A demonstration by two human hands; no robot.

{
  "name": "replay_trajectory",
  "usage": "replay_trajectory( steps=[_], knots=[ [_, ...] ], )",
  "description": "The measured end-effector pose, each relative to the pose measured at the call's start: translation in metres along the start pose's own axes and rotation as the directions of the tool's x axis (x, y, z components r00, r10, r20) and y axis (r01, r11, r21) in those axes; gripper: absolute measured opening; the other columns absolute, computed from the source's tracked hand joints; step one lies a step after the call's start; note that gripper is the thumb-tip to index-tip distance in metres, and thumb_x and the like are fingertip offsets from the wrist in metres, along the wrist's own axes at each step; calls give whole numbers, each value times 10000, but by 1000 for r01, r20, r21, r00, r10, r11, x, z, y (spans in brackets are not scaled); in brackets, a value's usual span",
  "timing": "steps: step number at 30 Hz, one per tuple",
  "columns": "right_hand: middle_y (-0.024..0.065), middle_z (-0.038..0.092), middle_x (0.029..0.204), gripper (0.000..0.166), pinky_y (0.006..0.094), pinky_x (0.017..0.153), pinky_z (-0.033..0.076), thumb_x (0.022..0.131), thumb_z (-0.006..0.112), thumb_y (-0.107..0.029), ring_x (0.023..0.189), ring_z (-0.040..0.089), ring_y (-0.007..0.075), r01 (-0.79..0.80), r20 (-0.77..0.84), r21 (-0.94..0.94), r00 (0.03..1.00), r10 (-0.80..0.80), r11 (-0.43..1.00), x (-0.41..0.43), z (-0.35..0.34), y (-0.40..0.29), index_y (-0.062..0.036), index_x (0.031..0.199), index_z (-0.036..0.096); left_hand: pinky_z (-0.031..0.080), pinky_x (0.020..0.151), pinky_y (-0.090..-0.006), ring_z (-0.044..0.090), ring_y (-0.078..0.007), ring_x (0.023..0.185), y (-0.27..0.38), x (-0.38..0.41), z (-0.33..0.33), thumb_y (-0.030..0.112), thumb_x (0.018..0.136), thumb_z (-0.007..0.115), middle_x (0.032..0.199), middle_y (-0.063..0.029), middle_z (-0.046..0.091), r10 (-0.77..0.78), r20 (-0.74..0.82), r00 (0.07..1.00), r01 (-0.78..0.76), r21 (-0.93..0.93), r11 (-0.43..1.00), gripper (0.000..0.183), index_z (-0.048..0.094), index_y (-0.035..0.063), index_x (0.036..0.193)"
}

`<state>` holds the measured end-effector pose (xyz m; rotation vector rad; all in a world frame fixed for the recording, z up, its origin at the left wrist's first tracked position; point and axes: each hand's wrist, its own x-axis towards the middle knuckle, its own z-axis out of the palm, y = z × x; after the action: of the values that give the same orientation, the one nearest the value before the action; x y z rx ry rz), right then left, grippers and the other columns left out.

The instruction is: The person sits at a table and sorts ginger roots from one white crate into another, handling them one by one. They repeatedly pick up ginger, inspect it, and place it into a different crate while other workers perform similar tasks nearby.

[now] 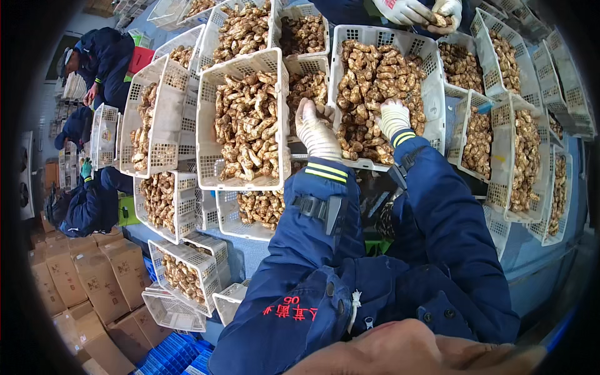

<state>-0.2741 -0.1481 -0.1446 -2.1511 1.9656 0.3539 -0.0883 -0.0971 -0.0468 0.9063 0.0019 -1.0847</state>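
Brown-and-white mushrooms (370, 89) fill a white perforated plastic crate (436, 101) in front of me. My right hand (394, 117), in a striped knit glove, reaches into this crate with its fingertips among the mushrooms; whether it grips one cannot be told. My left hand (318, 129), gloved alike, is raised with curled fingers at the crate's left side, over a smaller crate of darker mushrooms (307, 86). Something brownish shows by its fingertips, but a hold on it is unclear. Left of that hand stands another white crate (285, 140) heaped with longer-stemmed mushrooms (248, 126).
Further mushroom crates (529, 154) crowd both sides. Across from me, a co-worker's gloved hands (415, 13) hold a mushroom. Several people in dark blue clothing work at the left, near stacked cardboard boxes (101, 276) and blue plastic crates (168, 354).
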Motion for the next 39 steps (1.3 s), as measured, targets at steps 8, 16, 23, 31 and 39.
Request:
replay_trajectory(
  steps=[8,16,23,31,39],
  knots=[
    [136,476,1405,627,433,1008,438,819,679,-292,1209,518,336,270,-359,283,919,-159,920,3,7,-15,-138,1382,453,469,541,-276,515,-116,580,-10,29,9,160,935,624,692,-5,531,48,-2,999,-48,-58,997,265,543,86,1176],
    [166,431,1448,620,427,1040,443,809,711,-187,1247,509,363,346,-208,271,932,-296,898,51,6,-41,-139,1379,472,475,554,-257,530,-119,604,-18,22,17,164,947,615,738,-33,558,-15,-29,999,16,15,1000,337,508,24,1234],
    [181,533,1386,601,356,1044,428,842,591,-77,1269,520,262,46,55,854,983,-177,519,43,-13,12,-73,1426,448,533,650,-290,609,-154,747,-28,29,7,141,908,606,872,-30,605,-318,167,933,292,163,942,271,589,79,1172],
    [196,428,1475,749,375,1068,410,879,639,-148,1306,476,275,345,-327,938,919,-220,47,-39,-73,18,-42,1518,264,566,778,-428,606,-213,887,-25,8,17,167,907,635,1048,-46,590,-615,269,741,574,221,788,270,583,121,1167],
    [162,628,1256,467,306,1014,453,963,607,-141,1156,599,208,234,-236,968,972,-18,-86,-16,-61,36,26,1377,471,564,837,-430,630,-219,957,-18,10,22,191,932,614,984,-62,651,-596,320,737,574,169,801,205,609,90,1111]
  ],
)
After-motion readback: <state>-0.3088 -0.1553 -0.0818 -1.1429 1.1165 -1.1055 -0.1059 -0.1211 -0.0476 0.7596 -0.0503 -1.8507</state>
